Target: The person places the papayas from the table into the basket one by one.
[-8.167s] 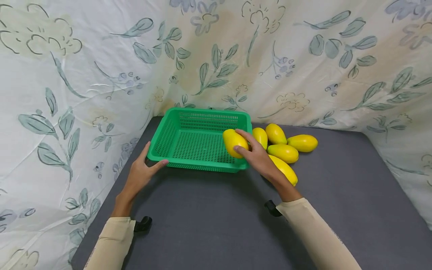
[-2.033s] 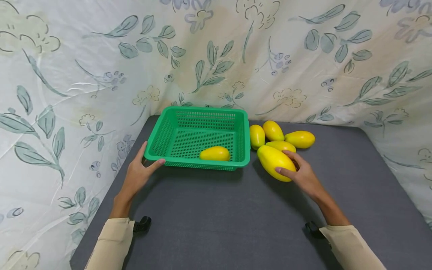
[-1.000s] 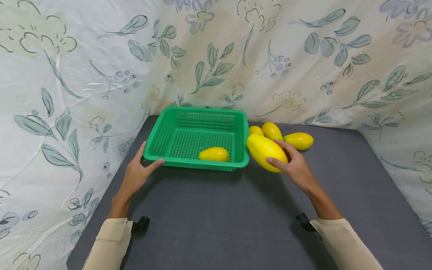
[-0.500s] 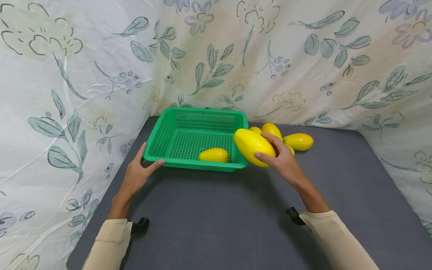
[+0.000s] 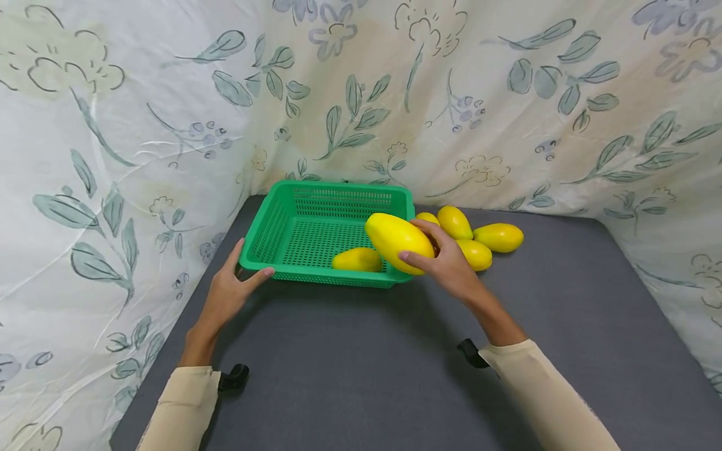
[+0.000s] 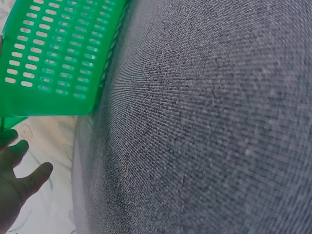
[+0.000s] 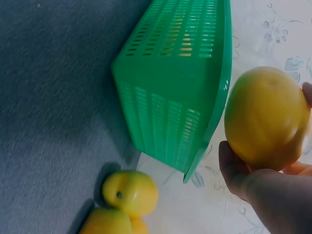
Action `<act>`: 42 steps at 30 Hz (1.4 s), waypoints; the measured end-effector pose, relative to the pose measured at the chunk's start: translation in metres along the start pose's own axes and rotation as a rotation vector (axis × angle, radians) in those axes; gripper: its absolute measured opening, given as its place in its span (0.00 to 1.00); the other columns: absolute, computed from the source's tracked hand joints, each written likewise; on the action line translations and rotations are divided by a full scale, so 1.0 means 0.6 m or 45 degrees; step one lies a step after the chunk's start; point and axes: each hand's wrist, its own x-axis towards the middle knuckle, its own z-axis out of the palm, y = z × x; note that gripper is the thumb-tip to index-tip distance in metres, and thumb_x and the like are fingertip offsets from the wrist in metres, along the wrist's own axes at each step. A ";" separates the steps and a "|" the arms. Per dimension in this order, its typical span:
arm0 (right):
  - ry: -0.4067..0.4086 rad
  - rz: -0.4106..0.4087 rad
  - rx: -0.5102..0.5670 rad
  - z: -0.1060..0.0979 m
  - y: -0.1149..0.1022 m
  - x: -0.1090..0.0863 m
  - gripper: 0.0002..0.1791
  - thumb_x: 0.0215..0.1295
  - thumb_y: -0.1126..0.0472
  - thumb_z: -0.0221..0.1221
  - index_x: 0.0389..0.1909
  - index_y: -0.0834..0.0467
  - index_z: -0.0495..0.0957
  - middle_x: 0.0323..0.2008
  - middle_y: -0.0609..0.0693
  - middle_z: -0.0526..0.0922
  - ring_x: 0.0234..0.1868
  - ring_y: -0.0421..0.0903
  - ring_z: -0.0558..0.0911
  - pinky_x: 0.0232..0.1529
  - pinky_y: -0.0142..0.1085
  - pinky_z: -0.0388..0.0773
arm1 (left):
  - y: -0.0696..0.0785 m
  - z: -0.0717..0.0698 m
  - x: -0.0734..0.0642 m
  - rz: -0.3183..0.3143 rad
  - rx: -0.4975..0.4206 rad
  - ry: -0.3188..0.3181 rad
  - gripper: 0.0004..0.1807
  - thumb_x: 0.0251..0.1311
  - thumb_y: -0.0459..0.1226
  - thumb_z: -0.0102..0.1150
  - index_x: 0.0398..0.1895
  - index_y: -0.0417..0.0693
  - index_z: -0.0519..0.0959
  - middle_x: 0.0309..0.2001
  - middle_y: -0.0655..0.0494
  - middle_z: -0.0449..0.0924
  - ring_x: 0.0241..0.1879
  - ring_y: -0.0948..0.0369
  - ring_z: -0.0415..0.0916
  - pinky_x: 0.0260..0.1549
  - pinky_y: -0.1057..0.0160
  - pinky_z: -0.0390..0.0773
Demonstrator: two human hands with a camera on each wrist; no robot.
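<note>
My right hand (image 5: pixel 445 260) holds a large yellow mango (image 5: pixel 397 241) over the right end of a green plastic basket (image 5: pixel 329 275). In the right wrist view, the thumb and fingers curve round the held mango (image 7: pixel 267 117), which is above the basket's rim. A smaller yellow mango (image 5: pixel 358 259) lies on the basket floor by the front wall. At the basket's front left corner is my left hand (image 5: pixel 228 291), its thumb spread from the fingers. The left wrist view shows part of that hand (image 6: pixel 17 180) beside the basket wall (image 6: pixel 48 97).
Several yellow mangoes (image 5: pixel 499 238) lie on the dark grey table (image 5: pixel 361 363) to the right of the basket, one partly hidden by my right hand. A floral cloth (image 5: pixel 451 125) hangs behind the table and on the left.
Over the last two seconds, my right hand has lifted the large mango from the table and carried it left to above the basket. The smaller mango came into the basket earlier. My left hand stays put.
</note>
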 end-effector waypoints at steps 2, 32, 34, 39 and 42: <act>-0.005 0.008 -0.009 0.007 -0.003 0.005 0.42 0.71 0.49 0.68 0.81 0.52 0.62 0.71 0.52 0.70 0.60 0.56 0.75 0.59 0.48 0.78 | 0.000 0.000 0.000 0.001 0.000 -0.003 0.57 0.70 0.52 0.69 0.89 0.56 0.40 0.83 0.39 0.54 0.79 0.37 0.57 0.72 0.30 0.62; 0.005 -0.009 0.010 0.042 0.003 0.034 0.43 0.72 0.45 0.68 0.82 0.51 0.61 0.76 0.54 0.69 0.77 0.54 0.67 0.77 0.56 0.64 | -0.005 0.000 -0.003 0.014 0.006 0.004 0.56 0.70 0.51 0.69 0.89 0.60 0.41 0.84 0.41 0.53 0.81 0.39 0.55 0.72 0.31 0.62; 0.009 -0.011 0.005 0.038 0.007 0.031 0.42 0.73 0.46 0.68 0.82 0.51 0.61 0.76 0.54 0.69 0.77 0.54 0.67 0.77 0.56 0.63 | -0.004 0.000 -0.004 0.017 0.000 0.006 0.56 0.70 0.51 0.69 0.89 0.60 0.41 0.84 0.41 0.54 0.81 0.39 0.55 0.72 0.31 0.62; 0.024 -0.037 0.007 0.027 0.015 0.024 0.41 0.73 0.48 0.68 0.81 0.52 0.63 0.75 0.55 0.70 0.77 0.54 0.68 0.78 0.57 0.63 | -0.003 -0.001 -0.005 0.018 -0.007 0.000 0.56 0.70 0.50 0.70 0.89 0.59 0.41 0.84 0.41 0.54 0.81 0.40 0.55 0.73 0.32 0.62; 0.030 -0.050 0.024 0.020 0.020 0.019 0.40 0.74 0.50 0.67 0.80 0.53 0.64 0.75 0.57 0.70 0.76 0.55 0.68 0.77 0.59 0.62 | -0.003 0.000 -0.004 0.016 -0.002 0.002 0.56 0.70 0.50 0.70 0.89 0.60 0.41 0.84 0.42 0.53 0.80 0.40 0.56 0.73 0.32 0.62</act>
